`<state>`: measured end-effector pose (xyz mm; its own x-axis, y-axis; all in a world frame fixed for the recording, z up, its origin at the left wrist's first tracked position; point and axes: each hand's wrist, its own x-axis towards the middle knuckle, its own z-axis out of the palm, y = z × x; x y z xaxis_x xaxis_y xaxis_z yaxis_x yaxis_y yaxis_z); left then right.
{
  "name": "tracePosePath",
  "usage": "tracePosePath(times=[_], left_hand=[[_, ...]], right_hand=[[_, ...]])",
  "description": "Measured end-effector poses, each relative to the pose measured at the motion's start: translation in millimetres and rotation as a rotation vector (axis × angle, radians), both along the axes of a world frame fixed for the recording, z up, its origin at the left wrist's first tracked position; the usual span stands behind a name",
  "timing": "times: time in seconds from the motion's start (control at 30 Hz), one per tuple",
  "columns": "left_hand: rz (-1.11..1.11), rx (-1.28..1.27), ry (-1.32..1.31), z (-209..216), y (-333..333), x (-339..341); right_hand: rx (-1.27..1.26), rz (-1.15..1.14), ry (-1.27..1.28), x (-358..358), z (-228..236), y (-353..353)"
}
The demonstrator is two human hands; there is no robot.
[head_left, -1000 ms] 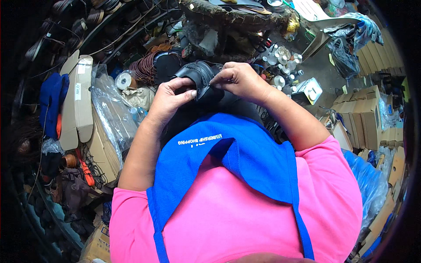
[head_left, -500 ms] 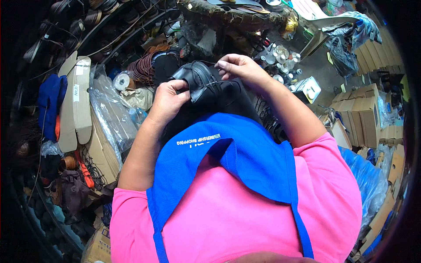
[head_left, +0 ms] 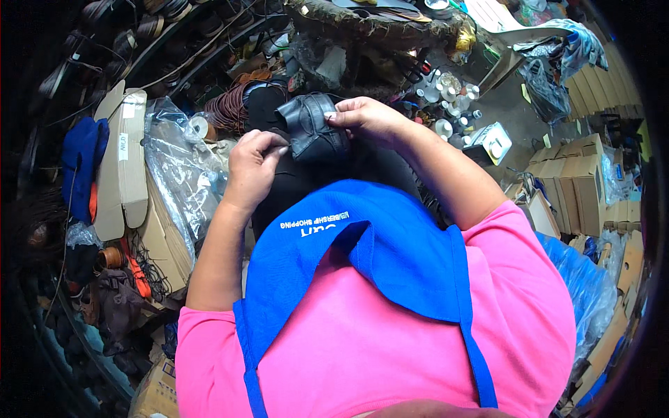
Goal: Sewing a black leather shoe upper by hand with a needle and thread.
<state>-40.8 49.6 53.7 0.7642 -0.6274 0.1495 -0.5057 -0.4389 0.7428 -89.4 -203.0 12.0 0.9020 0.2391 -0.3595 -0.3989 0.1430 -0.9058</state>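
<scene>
A black leather shoe upper [head_left: 311,124] lies over my dark-clad lap, beyond the blue apron [head_left: 376,209]. My right hand [head_left: 366,120] pinches it at its right edge, thumb on top. Just left of the upper is my left hand [head_left: 252,167], its thumb and forefinger pressed together beside the leather's near left corner. Whatever sits in that pinch is too small to make out. A thin dark cord or thread loops across the upper's surface.
Coiled brown cord [head_left: 233,104] and a spool [head_left: 201,127] lie at the left, beside clear plastic sheeting [head_left: 171,157] and cardboard [head_left: 122,157]. Several bottles [head_left: 449,90] stand beyond my right hand. A rough-edged bench [head_left: 362,24] is at the far side; stacked cardboard boxes [head_left: 575,184] are at the right.
The upper has turned and flattened out. My left hand has come off it, moving slightly left; my right hand has shifted left and nearer and now grips its edge.
</scene>
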Motion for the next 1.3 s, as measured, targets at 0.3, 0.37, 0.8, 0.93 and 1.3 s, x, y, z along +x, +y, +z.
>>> tracePosePath(times=[0.3, 0.37, 0.8, 0.93, 1.3], left_hand=[[-0.082, 0.007, 0.276, 1.1, -7.0, 3.6], [-0.097, 0.031, 0.307, 0.4, -11.3, 4.9], [0.031, -0.471, 0.917, -26.7, -17.5, 6.7], [-0.011, -0.521, 1.123, -28.9, -15.6, 13.4], [-0.165, -0.319, 0.754, -29.9, -21.2, 6.4]], right_hand=[[0.266, -0.104, 0.109, -6.9, 15.8, 11.8], [0.342, -0.108, 0.096, -7.2, 9.6, 11.5], [0.421, -0.218, 0.093, -12.2, 12.8, 8.2], [0.516, -0.131, 0.043, -15.0, 10.2, 6.3], [0.331, -0.036, -0.016, -17.1, 7.3, 9.2]])
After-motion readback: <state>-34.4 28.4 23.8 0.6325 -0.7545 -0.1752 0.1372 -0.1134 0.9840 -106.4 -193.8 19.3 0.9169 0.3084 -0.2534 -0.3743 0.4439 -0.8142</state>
